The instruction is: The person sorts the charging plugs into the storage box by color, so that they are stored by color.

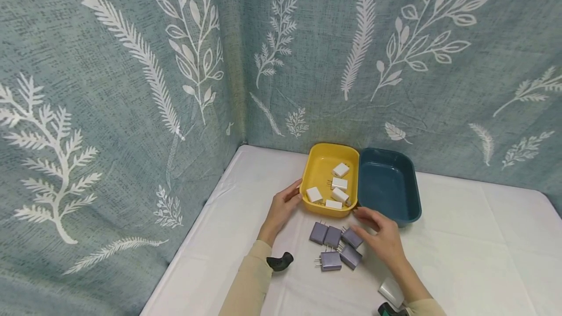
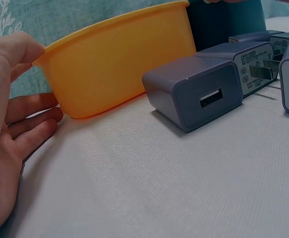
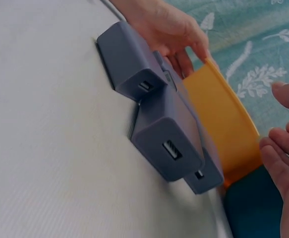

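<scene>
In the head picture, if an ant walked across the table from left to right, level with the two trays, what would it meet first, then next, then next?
Left hand → yellow tray → dark blue tray.

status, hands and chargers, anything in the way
Left hand touches yellow bin; right hand by its near corner. Five white chargers inside. Five purple chargers lie in front, possibly in the way.

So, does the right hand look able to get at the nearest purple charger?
Yes, most likely: the right hand appears empty beside the yellow tub, close to the nearest purple charger, and nothing visible stands between hand and charger.
</scene>
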Demonstrator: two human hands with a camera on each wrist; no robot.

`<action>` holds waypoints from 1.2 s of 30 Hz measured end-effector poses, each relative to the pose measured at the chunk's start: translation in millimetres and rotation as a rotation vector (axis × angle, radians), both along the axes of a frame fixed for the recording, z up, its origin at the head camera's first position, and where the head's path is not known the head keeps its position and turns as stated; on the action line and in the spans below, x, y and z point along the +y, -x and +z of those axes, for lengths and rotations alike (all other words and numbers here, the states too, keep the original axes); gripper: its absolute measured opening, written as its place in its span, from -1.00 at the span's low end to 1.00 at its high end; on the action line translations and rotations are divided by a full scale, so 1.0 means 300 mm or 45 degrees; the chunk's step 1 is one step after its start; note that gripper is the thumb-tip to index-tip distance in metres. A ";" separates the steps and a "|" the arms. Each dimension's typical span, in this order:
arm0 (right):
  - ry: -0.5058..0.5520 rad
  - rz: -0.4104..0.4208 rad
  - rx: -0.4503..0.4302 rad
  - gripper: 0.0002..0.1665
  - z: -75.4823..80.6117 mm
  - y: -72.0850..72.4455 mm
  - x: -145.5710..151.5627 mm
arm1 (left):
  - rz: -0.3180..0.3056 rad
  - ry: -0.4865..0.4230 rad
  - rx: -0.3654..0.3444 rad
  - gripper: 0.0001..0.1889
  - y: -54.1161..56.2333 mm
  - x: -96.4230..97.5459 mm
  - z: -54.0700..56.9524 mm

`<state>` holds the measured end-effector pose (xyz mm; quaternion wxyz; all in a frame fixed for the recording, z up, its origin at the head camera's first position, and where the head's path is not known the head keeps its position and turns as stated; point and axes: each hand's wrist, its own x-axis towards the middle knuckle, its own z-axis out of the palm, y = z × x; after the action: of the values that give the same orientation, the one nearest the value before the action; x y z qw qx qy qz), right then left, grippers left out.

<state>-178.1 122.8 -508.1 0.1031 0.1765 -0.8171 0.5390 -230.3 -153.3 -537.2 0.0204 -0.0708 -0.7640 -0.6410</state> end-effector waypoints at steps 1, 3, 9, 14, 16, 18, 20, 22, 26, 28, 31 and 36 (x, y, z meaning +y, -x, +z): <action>-0.010 0.000 0.005 -0.49 0.010 -0.008 0.001 | 0.004 0.003 -0.004 -0.50 0.000 0.001 0.001; -0.020 -0.004 -0.002 -0.49 0.025 -0.021 0.005 | 0.014 0.009 -0.011 -0.50 -0.001 0.002 0.002; -0.045 -0.034 -0.051 -0.51 0.039 -0.039 0.018 | 0.008 -0.003 0.002 -0.50 -0.002 0.004 0.002; -0.032 -0.020 -0.033 -0.49 -0.009 -0.032 0.040 | 0.005 -0.002 0.010 -0.50 -0.001 0.004 -0.001; -0.010 -0.013 -0.027 -0.48 -0.043 -0.024 0.054 | 0.006 0.009 0.014 -0.50 -0.001 0.003 -0.003; 0.017 -0.002 -0.022 -0.47 -0.075 -0.016 0.068 | 0.004 0.016 0.015 -0.50 -0.001 0.003 -0.005; 0.046 0.016 -0.012 -0.48 -0.101 -0.010 0.081 | 0.007 0.019 0.015 -0.50 -0.001 0.002 -0.005; 0.060 0.036 0.005 -0.49 -0.116 -0.009 0.092 | 0.008 0.019 0.009 -0.50 -0.002 0.002 -0.004; 0.040 0.052 0.002 -0.50 -0.128 -0.020 0.110 | 0.012 0.029 0.004 -0.50 -0.006 0.005 -0.002; 0.023 0.047 -0.037 -0.50 -0.129 -0.030 0.117 | 0.014 0.043 0.005 -0.50 -0.009 0.007 0.000; 0.008 0.036 -0.089 -0.48 -0.129 -0.042 0.126 | 0.015 0.052 0.009 -0.51 -0.011 0.008 0.000; 0.020 0.048 -0.054 -0.49 -0.128 -0.054 0.135 | 0.011 0.018 0.005 -0.50 -0.003 0.004 -0.002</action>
<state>-162.0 163.4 -546.4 0.0768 0.1797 -0.8114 0.5509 -229.4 -152.1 -537.8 0.0241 -0.0687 -0.7688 -0.6353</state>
